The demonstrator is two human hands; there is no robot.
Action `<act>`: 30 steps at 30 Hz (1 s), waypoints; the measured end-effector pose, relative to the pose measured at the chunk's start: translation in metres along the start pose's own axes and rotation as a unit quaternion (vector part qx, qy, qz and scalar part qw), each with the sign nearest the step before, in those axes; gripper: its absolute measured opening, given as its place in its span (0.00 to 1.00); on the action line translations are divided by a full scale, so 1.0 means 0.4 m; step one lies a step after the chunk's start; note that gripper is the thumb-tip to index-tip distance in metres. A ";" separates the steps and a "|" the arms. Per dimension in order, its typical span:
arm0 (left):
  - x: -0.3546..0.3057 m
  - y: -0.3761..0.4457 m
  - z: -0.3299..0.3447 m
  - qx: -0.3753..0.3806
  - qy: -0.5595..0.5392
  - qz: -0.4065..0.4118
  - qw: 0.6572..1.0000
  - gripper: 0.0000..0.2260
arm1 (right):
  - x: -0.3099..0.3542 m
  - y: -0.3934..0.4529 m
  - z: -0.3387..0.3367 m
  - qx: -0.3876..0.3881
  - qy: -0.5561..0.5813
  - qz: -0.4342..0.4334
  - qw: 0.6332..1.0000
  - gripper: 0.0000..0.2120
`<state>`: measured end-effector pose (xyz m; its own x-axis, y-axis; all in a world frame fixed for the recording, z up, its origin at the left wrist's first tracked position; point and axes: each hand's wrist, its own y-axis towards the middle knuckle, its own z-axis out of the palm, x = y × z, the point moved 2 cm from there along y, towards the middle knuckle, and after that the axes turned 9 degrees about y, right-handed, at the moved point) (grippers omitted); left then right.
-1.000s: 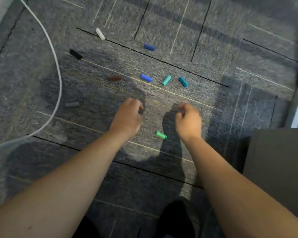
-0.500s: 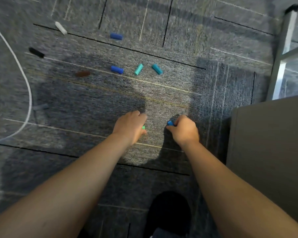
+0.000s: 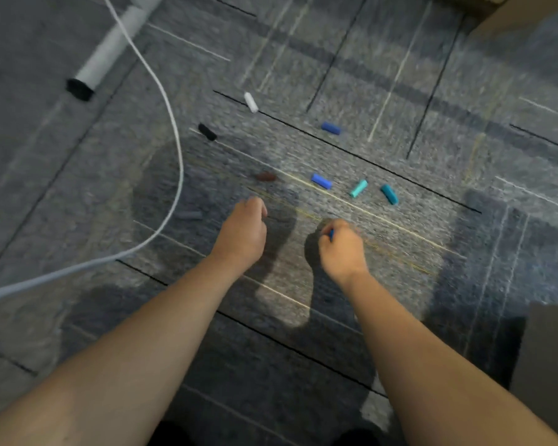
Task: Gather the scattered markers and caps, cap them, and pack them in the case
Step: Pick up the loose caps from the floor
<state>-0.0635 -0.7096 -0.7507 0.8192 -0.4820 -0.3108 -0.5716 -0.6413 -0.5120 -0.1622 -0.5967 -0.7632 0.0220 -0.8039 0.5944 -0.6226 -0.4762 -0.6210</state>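
Observation:
Several marker caps lie on the grey carpet: a white cap (image 3: 251,102), a black cap (image 3: 207,131), two blue caps (image 3: 331,128) (image 3: 321,181), a turquoise cap (image 3: 358,188), a teal cap (image 3: 389,194), a brown cap (image 3: 266,177) and a faint grey cap (image 3: 190,215). My left hand (image 3: 244,233) is curled into a fist just below the brown cap; the green cap it took is hidden inside. My right hand (image 3: 342,246) pinches a small blue cap (image 3: 331,233), only a sliver of which shows. No marker case is in view.
A white cable (image 3: 174,133) curves across the carpet on the left. A white furniture leg (image 3: 107,53) with a black foot stands at the upper left. A grey box (image 3: 548,365) sits at the lower right and a cardboard edge (image 3: 512,14) at the top right.
The green cap that lay between my hands is gone from the carpet, taken by my left hand. My right hand picked up a blue cap. The view swung back left.

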 end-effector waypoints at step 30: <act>0.162 0.135 -0.242 0.058 -0.082 -0.022 0.995 0.03 | 0.358 0.067 0.095 0.020 -0.153 -0.041 0.987 0.11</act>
<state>-0.0460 -0.8331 -0.7209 0.8459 -0.3450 -0.4067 -0.5327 -0.5825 -0.6140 -0.1462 -0.7381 -0.7143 0.3100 -0.8296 0.4644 -0.5775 -0.5523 -0.6012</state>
